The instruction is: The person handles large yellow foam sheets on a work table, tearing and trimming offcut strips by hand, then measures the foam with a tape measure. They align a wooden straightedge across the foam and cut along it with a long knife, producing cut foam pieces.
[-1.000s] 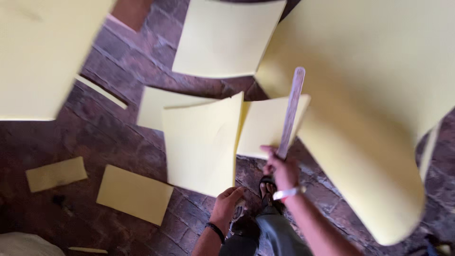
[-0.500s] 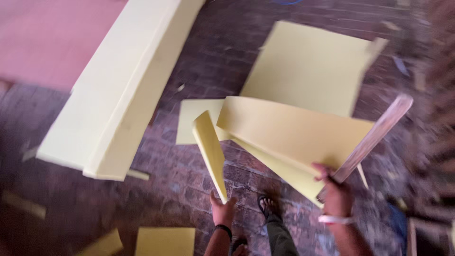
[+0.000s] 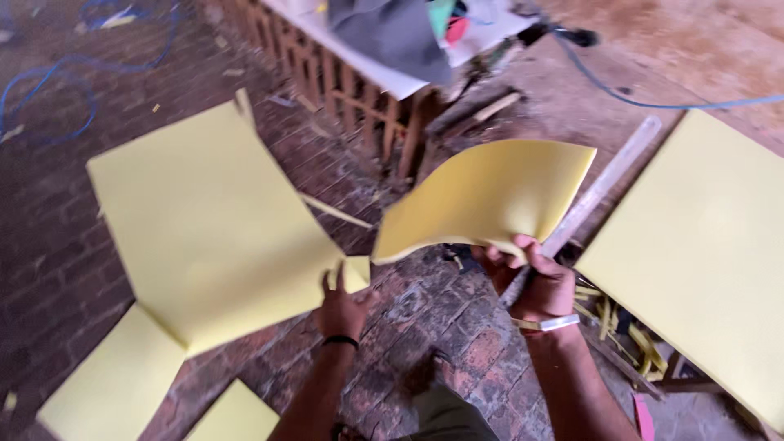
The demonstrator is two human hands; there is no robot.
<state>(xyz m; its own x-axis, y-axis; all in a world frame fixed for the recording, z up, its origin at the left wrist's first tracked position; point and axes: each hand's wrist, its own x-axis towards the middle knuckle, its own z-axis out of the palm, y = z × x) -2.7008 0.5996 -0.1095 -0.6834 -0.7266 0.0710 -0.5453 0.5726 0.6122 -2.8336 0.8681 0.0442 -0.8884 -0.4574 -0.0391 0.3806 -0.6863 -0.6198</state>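
My right hand [image 3: 535, 282] grips a bent yellow foam sheet [image 3: 490, 196] together with a long pale straightedge [image 3: 600, 188] that slants up to the right. My left hand [image 3: 341, 306] has its fingers spread and touches the near edge of a large yellow foam sheet [image 3: 204, 220] lying on the brick floor [image 3: 441, 318]. The held sheet curls up above the floor between the two hands.
More yellow foam sheets lie at the lower left [image 3: 114, 384], bottom [image 3: 237, 416] and right [image 3: 702, 245]. A brick-lattice bench [image 3: 351, 90] with cloth on top stands ahead. Blue cables [image 3: 670, 102] run across the floor. Foam offcuts [image 3: 612, 314] lie by my right wrist.
The view has swung to a different part of the floor. My left hand has let go of the sheet it held upright and now rests on a flat sheet; the right still holds sheet and straightedge.
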